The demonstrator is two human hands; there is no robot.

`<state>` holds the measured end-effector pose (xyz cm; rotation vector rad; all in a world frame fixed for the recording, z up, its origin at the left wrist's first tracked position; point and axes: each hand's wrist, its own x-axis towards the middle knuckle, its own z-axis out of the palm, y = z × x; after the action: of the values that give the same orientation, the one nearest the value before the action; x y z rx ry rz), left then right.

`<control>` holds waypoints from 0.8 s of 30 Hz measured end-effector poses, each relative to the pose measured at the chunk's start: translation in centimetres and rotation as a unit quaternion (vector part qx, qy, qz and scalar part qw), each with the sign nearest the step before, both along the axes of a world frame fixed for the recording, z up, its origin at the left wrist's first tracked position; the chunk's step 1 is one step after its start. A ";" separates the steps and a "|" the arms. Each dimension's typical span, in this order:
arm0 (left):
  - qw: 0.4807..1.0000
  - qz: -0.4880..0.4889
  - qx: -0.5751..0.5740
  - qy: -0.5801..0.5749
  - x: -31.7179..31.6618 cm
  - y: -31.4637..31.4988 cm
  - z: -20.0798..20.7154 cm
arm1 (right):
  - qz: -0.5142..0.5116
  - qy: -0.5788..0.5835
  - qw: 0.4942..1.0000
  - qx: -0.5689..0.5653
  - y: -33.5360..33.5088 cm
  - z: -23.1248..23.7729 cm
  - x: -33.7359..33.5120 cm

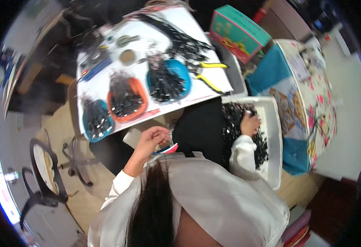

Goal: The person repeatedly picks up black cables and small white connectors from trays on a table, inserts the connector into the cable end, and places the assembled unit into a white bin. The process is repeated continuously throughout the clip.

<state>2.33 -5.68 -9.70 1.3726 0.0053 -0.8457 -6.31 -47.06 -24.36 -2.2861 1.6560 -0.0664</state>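
My right hand (251,124) reaches into a white bin (274,144) on my right, over a heap of thin black wired parts (234,119). Its fingers are bent around something small and dark that I cannot make out. In front of my lap, my left hand (153,139) hovers below the table edge with its fingers curled in. Whatever it may hold is too blurred to name. Just under it shows a pink and blue edge of some object (170,149). Bundles of similar black parts fill a teal tray (184,70), an orange tray (141,92) and a blue tray (90,133).
On the white table (201,31) lie yellow-handled pliers (209,82), a loose bunch of black wires (176,35) and a round tin (127,57). A green and pink box (238,33) stands behind the bin. A cloth-covered surface (312,94) is at right, an office chair (46,164) at left.
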 end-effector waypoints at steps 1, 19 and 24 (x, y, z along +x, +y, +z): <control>1.000 -0.005 0.002 -0.020 0.0 0.3 0.2 | 0.027 -0.071 0.995 -0.058 -0.1 2.3 0.5; 0.647 0.299 0.471 -0.519 8.1 13.7 4.8 | 0.620 -0.131 0.773 -0.031 32.7 20.3 20.1; 0.622 0.215 0.539 -0.526 10.8 13.2 3.5 | 0.606 -0.124 0.785 -0.034 32.9 19.1 21.2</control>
<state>13.16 7.48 -6.25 2.6918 -0.0771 0.6714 14.88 -14.17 -5.29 -2.7677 -0.1411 -0.1168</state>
